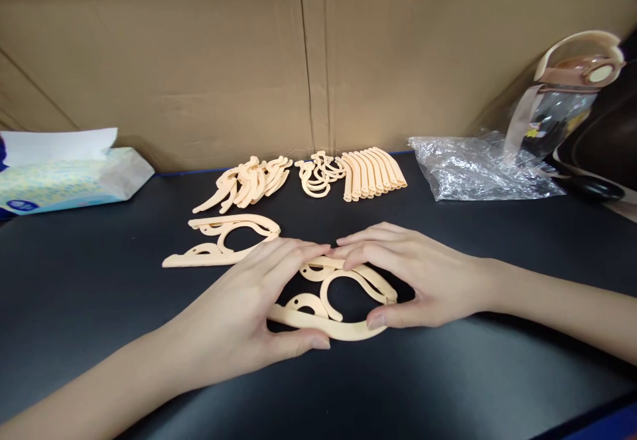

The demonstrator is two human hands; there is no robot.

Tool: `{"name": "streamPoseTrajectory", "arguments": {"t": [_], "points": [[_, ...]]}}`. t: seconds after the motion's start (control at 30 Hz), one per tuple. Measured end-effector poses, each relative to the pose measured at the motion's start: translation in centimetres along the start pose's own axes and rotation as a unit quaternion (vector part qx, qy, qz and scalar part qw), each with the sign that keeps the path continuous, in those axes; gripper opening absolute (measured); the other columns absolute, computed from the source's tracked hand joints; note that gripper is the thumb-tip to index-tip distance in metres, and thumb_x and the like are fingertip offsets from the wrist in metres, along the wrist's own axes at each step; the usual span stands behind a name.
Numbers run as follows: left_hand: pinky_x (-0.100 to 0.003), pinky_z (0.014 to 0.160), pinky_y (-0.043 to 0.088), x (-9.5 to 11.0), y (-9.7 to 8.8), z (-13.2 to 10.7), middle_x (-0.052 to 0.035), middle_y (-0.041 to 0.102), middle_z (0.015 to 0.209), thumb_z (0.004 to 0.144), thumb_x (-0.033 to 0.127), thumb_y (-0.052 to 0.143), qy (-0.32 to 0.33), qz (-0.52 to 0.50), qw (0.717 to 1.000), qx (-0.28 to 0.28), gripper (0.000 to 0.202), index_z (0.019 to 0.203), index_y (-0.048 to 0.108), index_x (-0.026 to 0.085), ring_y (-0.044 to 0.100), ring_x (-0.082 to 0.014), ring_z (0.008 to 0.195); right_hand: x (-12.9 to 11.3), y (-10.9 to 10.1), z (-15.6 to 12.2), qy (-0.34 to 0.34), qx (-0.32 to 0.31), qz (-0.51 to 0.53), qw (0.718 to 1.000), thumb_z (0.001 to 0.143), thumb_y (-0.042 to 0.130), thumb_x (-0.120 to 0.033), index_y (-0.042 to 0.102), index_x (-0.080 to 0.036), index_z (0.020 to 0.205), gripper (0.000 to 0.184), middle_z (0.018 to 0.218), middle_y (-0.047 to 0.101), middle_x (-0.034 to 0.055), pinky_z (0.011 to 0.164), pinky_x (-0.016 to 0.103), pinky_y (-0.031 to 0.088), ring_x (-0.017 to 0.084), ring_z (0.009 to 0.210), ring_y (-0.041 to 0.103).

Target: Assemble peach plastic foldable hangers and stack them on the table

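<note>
A cream plastic folding hanger (331, 327), folded with its hook curled between the two arms, lies flat on the black table (318, 387). My left hand (243, 300) spans its left end, fingers along the far arm and thumb along the near one, covering the tips. At the right end, my right hand (423, 277) grips it, with the thumb on the near arm and the fingers on the far arm. Another folded hanger (194, 261) rests just beyond my left hand, partly hidden by it.
Along the back lie a loose pile of hanger arms (251, 184), some hooks (316, 191) and a neat row of hanger arms (371, 174). A tissue pack (64, 174) stands left. To the right are a clear plastic bag (478, 168) and a drinking bottle (562, 115). Cardboard (199, 62) rises behind.
</note>
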State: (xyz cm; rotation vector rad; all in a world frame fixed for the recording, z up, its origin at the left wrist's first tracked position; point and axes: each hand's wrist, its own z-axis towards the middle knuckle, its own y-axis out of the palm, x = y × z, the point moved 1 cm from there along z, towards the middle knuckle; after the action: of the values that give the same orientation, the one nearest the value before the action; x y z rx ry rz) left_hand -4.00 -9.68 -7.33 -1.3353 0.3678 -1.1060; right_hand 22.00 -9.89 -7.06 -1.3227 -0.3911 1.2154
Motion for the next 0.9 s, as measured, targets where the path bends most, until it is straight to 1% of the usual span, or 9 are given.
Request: {"name": "streamPoseTrajectory", "arguments": {"t": [0.1,0.2,0.27,0.37,0.47,0.53,0.6,0.73,0.9], "points": [[-0.037,0.096,0.049,0.36,-0.14,-0.01,-0.0064,0.062,0.128,0.083,0.050,0.075,0.001,0.002,1.000,0.018,0.071,0.141,0.041,0.028,0.060,-0.0258,0.113,0.05,-0.26,0.17,0.028,0.021,0.004,0.999,0.096,0.060,-0.049,0.053,-0.016,0.125,0.044,0.129,0.064,0.0130,0.099,0.039,0.043,0.024,0.117,0.058],[-0.038,0.097,0.049,0.61,-0.22,-0.09,-0.0080,0.061,0.127,0.083,0.051,0.074,0.001,0.031,0.999,0.040,0.072,0.141,0.041,0.026,0.059,-0.0269,0.113,0.18,-0.62,0.32,0.087,0.058,0.016,0.994,0.098,0.056,-0.047,0.056,-0.017,0.121,0.038,0.113,0.067,0.0094,0.088,0.036,0.046,0.021,0.101,0.059],[-0.040,0.097,0.049,0.71,-0.34,-0.12,-0.0089,0.061,0.126,0.086,0.051,0.072,0.007,0.057,0.996,0.065,0.068,0.141,0.042,0.024,0.060,-0.0273,0.112,0.28,-0.81,0.35,0.143,0.064,0.047,0.987,0.097,0.057,-0.047,0.060,-0.019,0.111,0.032,0.094,0.066,0.0032,0.074,0.030,0.045,0.016,0.082,0.057],[-0.041,0.099,0.049,0.73,-0.56,-0.19,-0.0100,0.060,0.128,0.089,0.045,0.069,0.011,0.096,0.990,0.100,0.059,0.138,0.044,0.022,0.059,-0.0275,0.115,0.31,-0.94,0.36,0.209,0.031,0.139,0.967,0.094,0.062,-0.045,0.062,-0.019,0.087,0.027,0.066,0.050,-0.0059,0.055,0.024,0.033,0.010,0.059,0.042],[-0.043,0.103,0.047,0.67,-0.70,-0.33,-0.0115,0.057,0.133,0.090,0.043,0.068,0.021,0.127,0.985,0.116,0.057,0.137,0.043,0.021,0.057,-0.0293,0.121,0.16,-0.94,0.39,0.240,0.007,0.279,0.930,0.090,0.067,-0.045,0.054,-0.019,0.076,0.033,0.062,0.041,-0.0081,0.051,0.023,0.027,0.008,0.056,0.036],[-0.044,0.103,0.048,0.63,-0.70,-0.40,-0.0126,0.056,0.134,0.091,0.043,0.067,0.029,0.144,0.983,0.115,0.057,0.138,0.043,0.020,0.056,-0.0303,0.122,0.06,-0.91,0.42,0.249,-0.004,0.359,0.899,0.090,0.067,-0.045,0.053,-0.018,0.077,0.033,0.062,0.043,-0.0081,0.051,0.022,0.027,0.007,0.056,0.038],[-0.043,0.102,0.048,0.62,-0.67,-0.42,-0.0133,0.055,0.134,0.092,0.043,0.066,0.032,0.157,0.981,0.108,0.057,0.138,0.043,0.018,0.057,-0.0302,0.122,0.02,-0.89,0.46,0.251,-0.014,0.403,0.880,0.092,0.066,-0.045,0.053,-0.018,0.078,0.033,0.061,0.046,-0.0078,0.052,0.023,0.028,0.007,0.056,0.040],[-0.041,0.103,0.045,0.68,-0.65,-0.30,-0.0140,0.054,0.137,0.094,0.048,0.061,0.033,0.174,0.979,0.101,0.058,0.139,0.042,0.017,0.055,-0.0296,0.123,0.10,-0.88,0.49,0.253,-0.017,0.424,0.870,0.092,0.065,-0.047,0.055,-0.017,0.080,0.033,0.062,0.048,-0.0071,0.054,0.023,0.029,0.007,0.056,0.040],[-0.042,0.100,0.042,0.87,-0.70,-0.09,-0.0140,0.057,0.136,0.096,0.051,0.057,0.036,0.193,0.976,0.094,0.058,0.140,0.040,0.017,0.056,-0.0301,0.119,0.18,-0.87,0.51,0.255,-0.017,0.419,0.871,0.091,0.066,-0.047,0.056,-0.017,0.080,0.034,0.062,0.047,-0.0072,0.054,0.024,0.028,0.008,0.057,0.040]]}}
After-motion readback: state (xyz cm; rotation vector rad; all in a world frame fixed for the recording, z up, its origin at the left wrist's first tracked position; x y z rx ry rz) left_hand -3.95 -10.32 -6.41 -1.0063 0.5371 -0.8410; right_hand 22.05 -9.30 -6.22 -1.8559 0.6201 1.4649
